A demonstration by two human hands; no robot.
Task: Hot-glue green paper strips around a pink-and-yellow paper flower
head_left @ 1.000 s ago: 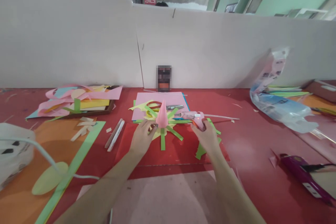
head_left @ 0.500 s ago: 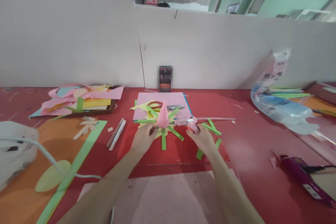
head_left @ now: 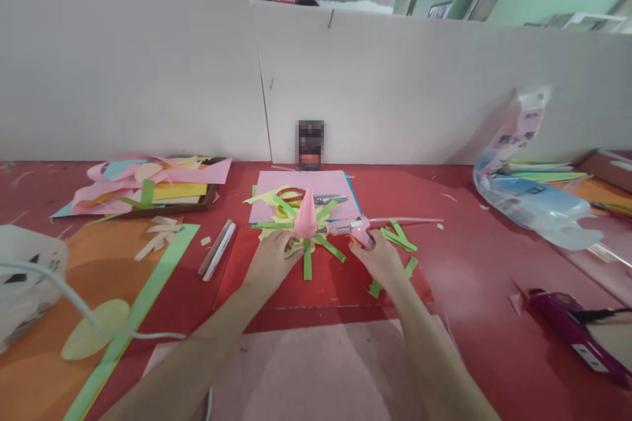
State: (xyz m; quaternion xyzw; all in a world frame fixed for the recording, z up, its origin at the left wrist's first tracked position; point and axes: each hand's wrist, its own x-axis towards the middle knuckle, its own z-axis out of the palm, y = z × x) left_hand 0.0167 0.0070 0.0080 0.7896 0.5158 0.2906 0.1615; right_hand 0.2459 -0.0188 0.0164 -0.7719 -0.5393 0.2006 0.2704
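Observation:
A pink paper cone (head_left: 307, 214) stands upright on a pale yellow paper base with green paper strips (head_left: 307, 263) spreading out around it. At the left of the cone, my left hand (head_left: 275, 253) grips the edge of this paper piece, fingers bent and partly hidden. My right hand (head_left: 378, 253) is wrapped around the handle of a pink glue gun (head_left: 353, 229). Its nozzle points left at the lower side of the cone, and a clear glue stick (head_left: 407, 220) juts from its back. Behind the cone lie red-handled scissors (head_left: 330, 199) on pink paper.
Loose green strips (head_left: 399, 237) lie right of the glue gun. Two pens (head_left: 217, 250) rest at left, below a tray of paper scraps (head_left: 162, 187). A clear plastic bag (head_left: 533, 197) and a purple corded tool (head_left: 567, 329) sit at right. A white panel (head_left: 395, 92) stands behind.
My left fingers have shifted slightly at the base of the cone. The glue gun stays beside the cone in my right hand. The whole view has moved a little.

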